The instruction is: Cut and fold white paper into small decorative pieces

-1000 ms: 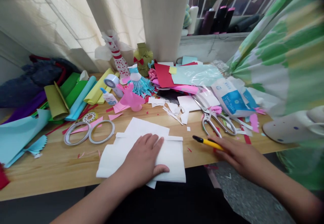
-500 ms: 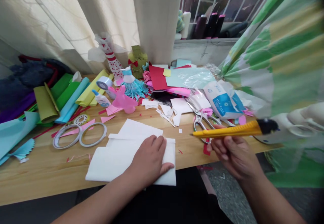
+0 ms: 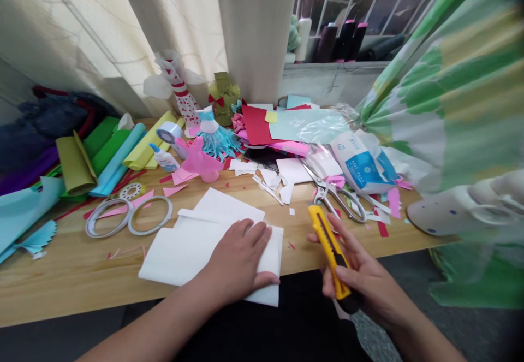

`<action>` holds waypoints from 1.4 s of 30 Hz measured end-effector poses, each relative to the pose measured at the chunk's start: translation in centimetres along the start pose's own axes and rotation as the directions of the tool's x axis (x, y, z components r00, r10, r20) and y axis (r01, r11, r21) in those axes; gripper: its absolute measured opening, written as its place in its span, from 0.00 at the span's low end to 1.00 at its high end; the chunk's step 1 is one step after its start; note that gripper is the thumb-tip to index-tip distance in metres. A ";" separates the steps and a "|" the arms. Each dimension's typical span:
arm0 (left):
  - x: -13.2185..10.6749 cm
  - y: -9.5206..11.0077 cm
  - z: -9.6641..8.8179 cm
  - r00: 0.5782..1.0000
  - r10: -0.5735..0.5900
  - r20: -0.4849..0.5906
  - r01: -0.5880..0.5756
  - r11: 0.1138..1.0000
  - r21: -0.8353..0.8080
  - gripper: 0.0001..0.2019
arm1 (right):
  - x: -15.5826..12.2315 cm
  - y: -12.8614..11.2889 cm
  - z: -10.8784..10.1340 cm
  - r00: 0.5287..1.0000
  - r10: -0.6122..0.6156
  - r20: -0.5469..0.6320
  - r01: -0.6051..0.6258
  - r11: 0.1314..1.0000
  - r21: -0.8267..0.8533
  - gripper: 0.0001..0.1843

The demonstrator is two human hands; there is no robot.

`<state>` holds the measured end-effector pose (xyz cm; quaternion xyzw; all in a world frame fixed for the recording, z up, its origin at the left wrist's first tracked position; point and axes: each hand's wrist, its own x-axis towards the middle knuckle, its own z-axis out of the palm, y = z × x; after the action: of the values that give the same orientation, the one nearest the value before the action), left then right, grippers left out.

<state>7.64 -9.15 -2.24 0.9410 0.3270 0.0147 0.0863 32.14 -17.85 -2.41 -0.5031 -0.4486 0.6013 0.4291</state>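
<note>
Beneath the left hand (image 3: 235,261), white paper (image 3: 192,247) lies flat, apparently folded double.

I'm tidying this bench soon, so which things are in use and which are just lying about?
In use: white paper sheets under the left hand; yellow utility knife in the right hand.
Lying about: steel scissors, tape rolls, glue bottle, red card.

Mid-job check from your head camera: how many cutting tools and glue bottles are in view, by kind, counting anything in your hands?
Yellow snap-off utility knife, in the right hand: 1
Steel scissors with loop handles: 1
White glue bottle with blue cap: 1
Total: 3
</note>
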 end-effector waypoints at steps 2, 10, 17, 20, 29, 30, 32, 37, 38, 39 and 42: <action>0.3 0.6 -0.1 0.999 -0.041 0.009 0.041 0.999 0.002 0.42 | -0.2 0.3 0.8 0.998 0.048 -0.035 -0.046 0.997 0.056 0.43; 0.7 1.7 -0.1 0.993 -0.117 -0.018 0.117 0.993 -0.012 0.43 | -1.4 0.4 0.3 0.989 0.117 -0.086 -0.106 0.987 0.122 0.22; 0.1 1.3 0.7 0.996 -0.082 -0.035 0.082 0.997 0.000 0.45 | -1.0 1.4 -1.2 0.957 0.044 -0.288 -0.129 0.950 -0.283 0.19; -0.2 0.9 1.2 0.997 -0.068 -0.044 0.068 0.998 -0.005 0.47 | -1.0 1.6 -2.9 0.967 -0.210 -0.142 0.052 0.712 -0.700 0.20; -1.0 0.4 1.6 0.997 0.066 -0.027 -0.067 0.998 -0.023 0.44 | -3.1 2.9 -6.6 0.882 -0.307 0.358 0.401 0.089 -0.912 0.22; -1.1 0.3 1.5 0.994 0.111 -0.019 -0.112 0.993 -0.037 0.43 | -3.2 3.2 -6.6 0.880 -0.302 0.368 0.407 0.078 -0.910 0.23; -1.2 0.1 1.3 0.980 0.197 -0.014 -0.197 0.979 -0.059 0.42 | -3.5 3.6 -6.3 0.877 -0.297 0.378 0.415 0.068 -0.907 0.23; -0.8 -0.6 0.9 0.949 0.314 0.012 -0.313 0.947 -0.076 0.40 | -4.1 4.1 -5.7 0.873 -0.314 0.373 0.411 0.061 -0.910 0.22; -0.6 -0.8 0.9 0.943 0.334 0.012 -0.332 0.940 -0.077 0.39 | -4.2 4.0 -5.6 0.874 -0.316 0.370 0.407 0.056 -0.912 0.22; -0.3 -1.1 0.9 0.934 0.356 0.006 -0.355 0.932 -0.076 0.39 | -4.4 4.0 -5.6 0.875 -0.318 0.366 0.400 0.048 -0.915 0.22; 0.5 -2.2 0.9 0.900 0.435 -0.014 -0.435 0.898 -0.071 0.37 | -4.7 3.9 -5.3 0.883 -0.319 0.345 0.369 0.019 -0.929 0.22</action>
<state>6.79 -7.32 -3.52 0.9865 0.1076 0.0446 0.1151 37.72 -22.69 -5.64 -0.5213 -0.8450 0.0402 0.1118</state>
